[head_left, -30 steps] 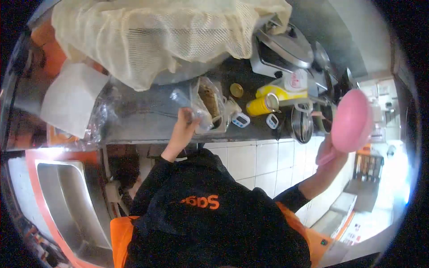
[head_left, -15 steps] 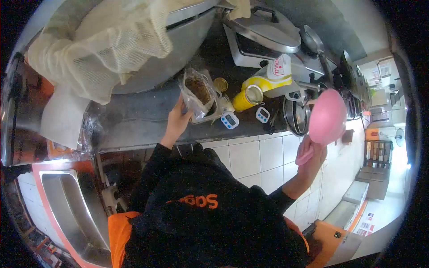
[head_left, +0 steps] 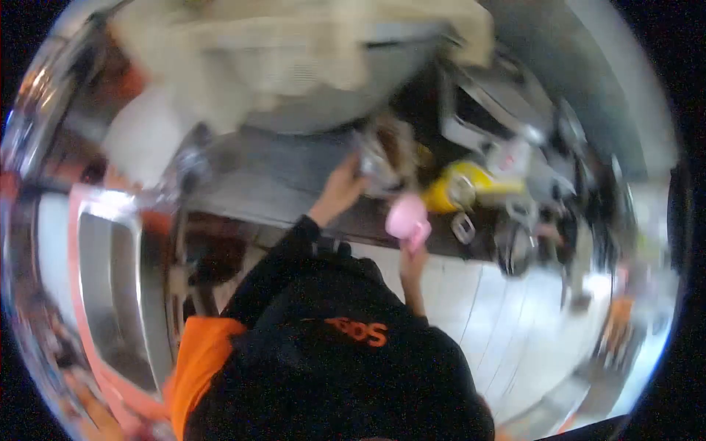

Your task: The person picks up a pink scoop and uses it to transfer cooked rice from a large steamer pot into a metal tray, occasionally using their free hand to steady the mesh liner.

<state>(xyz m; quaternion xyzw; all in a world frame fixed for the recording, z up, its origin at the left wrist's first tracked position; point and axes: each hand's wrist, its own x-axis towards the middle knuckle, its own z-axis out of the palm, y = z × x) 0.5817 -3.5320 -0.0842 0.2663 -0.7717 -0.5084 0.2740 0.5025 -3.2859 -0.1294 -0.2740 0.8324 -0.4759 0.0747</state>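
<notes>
My left hand (head_left: 341,191) is at the near left side of a clear plastic bag (head_left: 376,163) with brown contents, its fingers closed on the bag's edge. The bag stands open on the dark counter (head_left: 250,173). My right hand (head_left: 413,262) grips the handle of a pink plastic cup (head_left: 404,215). The cup is held over the counter's front edge, just right of and below the bag. Motion blur hides the inside of the cup and the finer detail of both hands. A yellow can (head_left: 448,189) stands right of the bag.
A large metal pot (head_left: 323,106) draped with pale cloth (head_left: 287,51) takes up the back left. A small timer (head_left: 462,228) lies by the can. Metal pans (head_left: 516,248) sit farther right. To the lower left is a steel sink (head_left: 110,294).
My right hand has brought the pink cup from the far right in to the left, near the bag. My left hand stays at the bag. The whole view has shifted and blurred.
</notes>
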